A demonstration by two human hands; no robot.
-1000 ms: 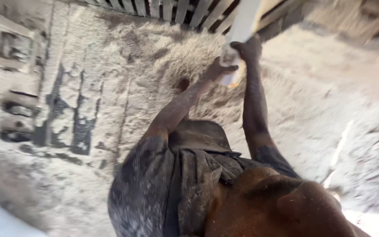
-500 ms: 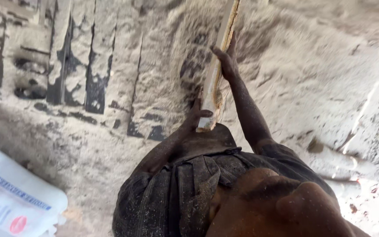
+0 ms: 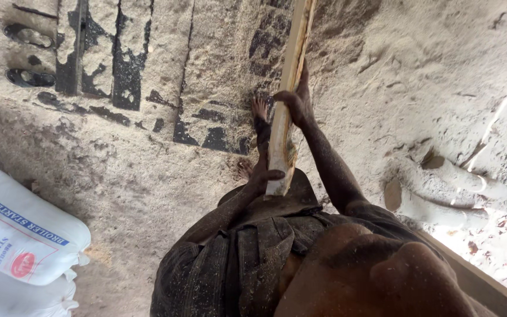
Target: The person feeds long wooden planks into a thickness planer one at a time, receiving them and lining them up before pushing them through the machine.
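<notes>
Fingers (image 3: 291,97) of my right hand (image 3: 300,105) are curled tight around a long wooden plank (image 3: 286,100), left hand (image 3: 263,174) clamped on its near end, so it runs away from me over the sawdust-covered floor (image 3: 418,76); white sack (image 3: 19,229) sits off to my left

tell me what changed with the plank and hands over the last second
The plank has come in toward the body: a second ago both hands held it far out at arm's length, now its near end sits by the waist. The left hand has slid to that near end; the right hand grips higher up. White sacks have come into view at the left. Both hands stayed on the plank; the floor stays sawdust-covered.
</notes>
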